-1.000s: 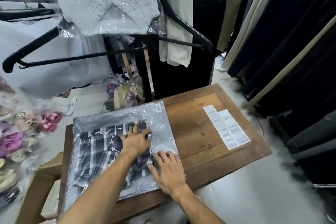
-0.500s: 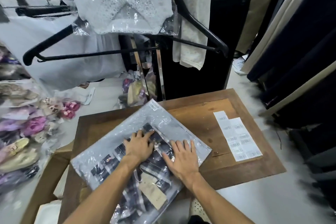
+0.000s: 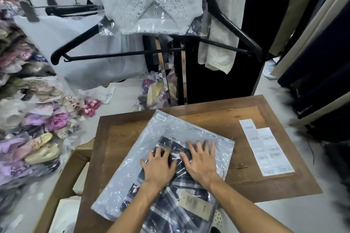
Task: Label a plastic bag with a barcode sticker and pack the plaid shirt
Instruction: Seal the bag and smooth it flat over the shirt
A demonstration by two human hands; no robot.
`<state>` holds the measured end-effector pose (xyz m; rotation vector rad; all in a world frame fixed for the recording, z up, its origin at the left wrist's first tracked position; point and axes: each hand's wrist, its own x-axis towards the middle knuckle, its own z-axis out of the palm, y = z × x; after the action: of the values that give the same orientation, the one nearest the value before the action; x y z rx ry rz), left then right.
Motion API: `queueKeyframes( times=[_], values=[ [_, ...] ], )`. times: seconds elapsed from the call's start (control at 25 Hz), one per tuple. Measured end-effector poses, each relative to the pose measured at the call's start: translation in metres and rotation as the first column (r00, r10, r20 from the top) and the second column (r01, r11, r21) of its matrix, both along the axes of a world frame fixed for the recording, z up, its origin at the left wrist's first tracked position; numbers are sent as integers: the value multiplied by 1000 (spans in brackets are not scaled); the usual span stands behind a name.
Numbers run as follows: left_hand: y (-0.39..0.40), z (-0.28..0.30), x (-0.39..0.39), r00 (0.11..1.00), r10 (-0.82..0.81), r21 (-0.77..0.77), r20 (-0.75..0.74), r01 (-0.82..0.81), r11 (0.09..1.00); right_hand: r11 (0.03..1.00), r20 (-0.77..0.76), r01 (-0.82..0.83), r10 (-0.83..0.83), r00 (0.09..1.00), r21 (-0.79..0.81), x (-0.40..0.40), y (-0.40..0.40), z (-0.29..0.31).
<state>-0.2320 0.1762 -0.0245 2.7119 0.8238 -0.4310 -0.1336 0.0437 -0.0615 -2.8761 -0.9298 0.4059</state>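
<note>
A clear plastic bag (image 3: pixel 180 130) lies at an angle on the wooden table (image 3: pixel 121 138), its near end hanging over the front edge. Inside it is the folded dark plaid shirt (image 3: pixel 170 212) with a brown paper tag (image 3: pixel 195 204). A small barcode sticker (image 3: pixel 161 118) sits at the bag's far corner. My left hand (image 3: pixel 160 168) and my right hand (image 3: pixel 201 162) press flat on the bag side by side, fingers spread over the shirt.
A sheet of barcode stickers (image 3: pixel 265 145) lies on the table's right side. A cardboard box (image 3: pixel 62 185) stands left of the table. Bagged shoes (image 3: pixel 37 138) pile up at the left. Hanging garments and black hangers (image 3: pixel 117 55) crowd the space behind and at right.
The bag with the shirt has been turned from square to diagonal on the table and pulled nearer. Both hands shifted with it and now press side by side.
</note>
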Motion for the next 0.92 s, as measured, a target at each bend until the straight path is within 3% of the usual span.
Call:
queueKeyframes(
  times=[0.2,0.4,0.56,0.68,0.8,0.92],
  values=[
    [-9,-4,-6,998,-12,58,-64,16,998,1000,-23,-19,19,1000,19,0,-3,-10],
    [-15,-7,2,995,-22,75,-94,29,997,985,-41,-172,171,984,-17,38,-4,-6],
    [-1,-13,1,996,-78,-18,36,78,997,958,-7,-263,264,964,-111,69,-5,6],
    [17,-14,-22,986,-103,-90,133,115,989,972,37,-235,236,971,-17,64,-27,18],
    [16,-15,-52,984,-180,-104,20,181,978,980,52,-174,169,984,98,32,-77,13],
    [12,-20,-51,982,-184,-148,-41,176,973,982,-48,-173,177,983,73,21,-100,-2]
  ],
)
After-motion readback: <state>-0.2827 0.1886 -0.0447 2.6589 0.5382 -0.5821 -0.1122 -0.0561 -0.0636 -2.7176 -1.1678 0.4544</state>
